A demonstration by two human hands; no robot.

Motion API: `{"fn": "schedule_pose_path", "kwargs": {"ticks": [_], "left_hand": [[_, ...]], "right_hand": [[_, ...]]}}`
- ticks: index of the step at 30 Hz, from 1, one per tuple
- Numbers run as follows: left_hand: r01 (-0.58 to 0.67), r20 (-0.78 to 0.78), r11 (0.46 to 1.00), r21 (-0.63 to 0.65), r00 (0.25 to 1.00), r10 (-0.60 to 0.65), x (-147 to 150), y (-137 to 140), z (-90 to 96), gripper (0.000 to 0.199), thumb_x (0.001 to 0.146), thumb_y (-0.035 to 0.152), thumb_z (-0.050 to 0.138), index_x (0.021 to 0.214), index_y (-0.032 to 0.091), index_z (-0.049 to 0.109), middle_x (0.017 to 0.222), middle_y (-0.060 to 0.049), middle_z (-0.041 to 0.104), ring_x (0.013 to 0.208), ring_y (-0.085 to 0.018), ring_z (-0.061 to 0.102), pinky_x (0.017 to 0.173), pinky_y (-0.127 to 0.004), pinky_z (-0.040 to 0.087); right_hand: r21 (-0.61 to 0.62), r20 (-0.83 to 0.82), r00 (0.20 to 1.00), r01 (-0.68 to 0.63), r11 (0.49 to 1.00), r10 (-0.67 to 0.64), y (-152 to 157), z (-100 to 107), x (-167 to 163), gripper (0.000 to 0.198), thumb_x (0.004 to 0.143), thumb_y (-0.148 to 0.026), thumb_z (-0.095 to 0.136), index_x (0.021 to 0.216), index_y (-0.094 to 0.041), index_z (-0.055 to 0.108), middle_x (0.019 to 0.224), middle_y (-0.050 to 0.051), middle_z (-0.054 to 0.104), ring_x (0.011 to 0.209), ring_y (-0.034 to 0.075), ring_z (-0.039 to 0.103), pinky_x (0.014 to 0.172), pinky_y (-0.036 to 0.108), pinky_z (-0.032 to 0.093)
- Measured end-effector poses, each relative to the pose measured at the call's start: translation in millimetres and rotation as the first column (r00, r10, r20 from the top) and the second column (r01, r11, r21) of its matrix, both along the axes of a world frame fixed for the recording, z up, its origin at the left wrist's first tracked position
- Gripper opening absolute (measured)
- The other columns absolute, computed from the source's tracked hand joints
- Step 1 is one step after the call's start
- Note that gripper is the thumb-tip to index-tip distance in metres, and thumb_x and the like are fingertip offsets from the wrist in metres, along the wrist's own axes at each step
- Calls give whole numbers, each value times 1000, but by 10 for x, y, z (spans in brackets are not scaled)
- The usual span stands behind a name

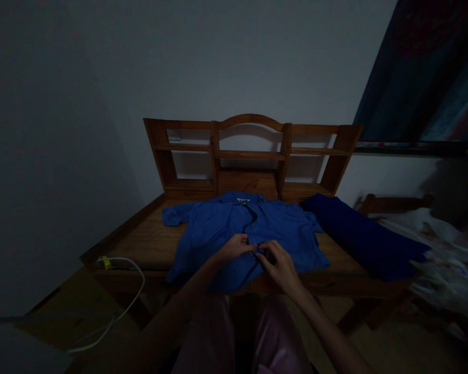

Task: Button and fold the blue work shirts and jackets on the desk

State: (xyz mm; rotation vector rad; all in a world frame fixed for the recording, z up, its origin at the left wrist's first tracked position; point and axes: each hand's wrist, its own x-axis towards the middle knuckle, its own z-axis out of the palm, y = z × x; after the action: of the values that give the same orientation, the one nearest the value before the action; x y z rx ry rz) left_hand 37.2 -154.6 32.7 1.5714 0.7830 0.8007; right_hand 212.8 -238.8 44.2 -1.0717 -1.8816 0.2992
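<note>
Shirt (214, 228) overhangs the front edge of the table (148, 246)

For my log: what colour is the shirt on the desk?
The shirt is blue, shown in the head view.

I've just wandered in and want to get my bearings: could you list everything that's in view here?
blue shirt: 1, blue, spread on the desk
folded cloth: 1, darker blue, desk's right end
desk: 1, brown wood, centre
shelf unit: 1, brown wood, desk's back
cable: 1, white, hanging off the desk's left front
tag: 1, yellow, beside the cable
chair: 1, brown, right
plastic bags: count unclear, whitish, right
curtain: count unclear, dark bluish, upper right
wall: 1, greyish, behind the shelf unit
trouser legs: 2, pinkish, below the desk's edge
left hand: 1, bare, at the shirt's front
right hand: 1, bare, beside it, also at the shirt's front
</note>
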Motion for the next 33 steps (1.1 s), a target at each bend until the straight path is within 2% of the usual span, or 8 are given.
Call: {"fn": "schedule_pose_path", "kwargs": {"ticks": [3, 7, 10, 16, 21, 24, 27, 33], "left_hand": [[-65, 123, 996, -62, 990, 72, 69, 48, 47, 45, 59, 43, 76, 85, 9, 59, 82, -6, 63, 70, -13, 58, 69, -27, 46], [40, 80, 986, -160, 996, -28, -8, 59, 80, 42, 56, 39, 79, 79, 8, 60, 73, -5, 63, 65, -13, 59, 67, -26, 45], [59, 67, 980, -190, 997, -47, -88, 87, 33, 39, 56, 38, 79, 71, 9, 58, 67, -3, 62, 63, -12, 58, 67, -26, 44], [81, 54, 977, -196, 996, -72, -96, 94, 28, 37, 57, 37, 78, 75, 9, 61, 69, -3, 62, 65, -12, 58, 68, -25, 42], [81, 74, 981, -176, 995, -68, -87, 1, 125, 33, 64, 37, 74, 77, 9, 62, 71, -5, 63, 67, -13, 58, 70, -25, 42], [89, 12, 986, -139, 996, -88, -83, 0, 123, 31, 66, 37, 72, 77, 9, 63, 72, -6, 64, 68, -13, 59, 71, -26, 43], [96, -37, 986, -134, 994, -102, -75, 33, 94, 31, 65, 37, 73, 75, 9, 62, 72, -6, 66, 69, -14, 60, 70, -26, 44], [70, -7, 983, -171, 997, -72, -55, 41, 92, 32, 62, 35, 75, 75, 9, 61, 70, -5, 65, 67, -13, 59, 69, -26, 44]], "right_hand": [[21, 6, 1000, 24, 999, -24, 139, -36, 0, 20, 88, -29, 48, 104, -24, 58, 99, 7, 59, 92, 21, 55, 82, 33, 43], [-37, -49, 998, 28, 999, -30, 279, -151, 24, 20, 86, -30, 50, 104, -23, 57, 91, 5, 61, 83, 19, 58, 76, 31, 45], [-111, -105, 994, -1, 994, -11, 329, -206, 51, 19, 83, -32, 55, 99, -22, 57, 86, 2, 62, 76, 16, 58, 70, 27, 45], [-216, -124, 992, -36, 976, 9, 390, -206, 95, 22, 80, -40, 57, 83, -18, 60, 76, 1, 63, 70, 15, 58, 65, 25, 43], [-250, -105, 994, -61, 966, 35, 405, -201, 83, 26, 83, -43, 54, 83, -18, 63, 77, 2, 64, 71, 15, 58, 66, 25, 42], [-287, -108, 993, -82, 954, 53, 422, -212, 97, 27, 83, -42, 52, 82, -18, 63, 75, 1, 63, 70, 15, 58, 65, 24, 42], [-307, -121, 992, -71, 949, 35, 448, -228, 127, 28, 82, -44, 53, 81, -17, 64, 73, 2, 63, 70, 15, 57, 65, 24, 42], [-310, -171, 985, -57, 949, 4, 457, -246, 141, 30, 79, -46, 57, 79, -17, 64, 69, 1, 61, 65, 14, 55, 61, 24, 41]]}}
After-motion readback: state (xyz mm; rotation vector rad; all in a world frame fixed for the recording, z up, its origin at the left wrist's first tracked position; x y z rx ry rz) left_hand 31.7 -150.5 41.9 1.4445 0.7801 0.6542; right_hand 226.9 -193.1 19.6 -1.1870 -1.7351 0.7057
